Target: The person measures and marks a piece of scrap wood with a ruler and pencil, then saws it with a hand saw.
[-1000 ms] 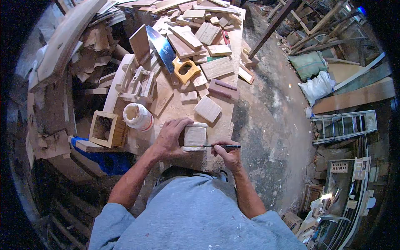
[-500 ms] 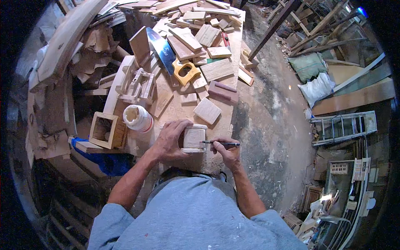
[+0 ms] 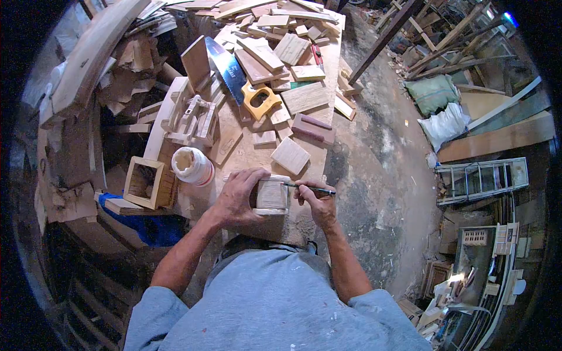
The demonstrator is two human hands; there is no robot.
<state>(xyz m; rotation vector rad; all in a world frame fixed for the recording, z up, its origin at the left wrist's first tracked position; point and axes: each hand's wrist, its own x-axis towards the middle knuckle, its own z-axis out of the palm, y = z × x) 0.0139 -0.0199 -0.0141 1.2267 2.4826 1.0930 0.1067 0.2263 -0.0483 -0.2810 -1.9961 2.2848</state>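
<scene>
At the near end of the workbench, my left hand (image 3: pixel 239 198) is wrapped around a small wooden box (image 3: pixel 272 195), its thumb along the near side and its fingers along the far side. A dark, slim pencil (image 3: pixel 325 190) is pinched in my right hand (image 3: pixel 318 207). Its tip rests at the upper right part of the box, close to the far side strip. Beyond the box lies a loose square wooden block (image 3: pixel 291 156). An open white jar (image 3: pixel 193 167) with a smeared rim stands left of my left hand.
A handsaw with a yellow handle (image 3: pixel 261 101) lies on wood offcuts. A wooden piece with a brown sanding strip (image 3: pixel 312 127) is nearby. At the left are a square wooden frame box (image 3: pixel 144 182) and a wooden jig (image 3: pixel 193 120). Scraps (image 3: pixel 275 21) pile at the far end.
My right hand has moved the pencil tip away from me along the box's right side, from near its middle toward the far strip. My left hand keeps its hold on the box.
</scene>
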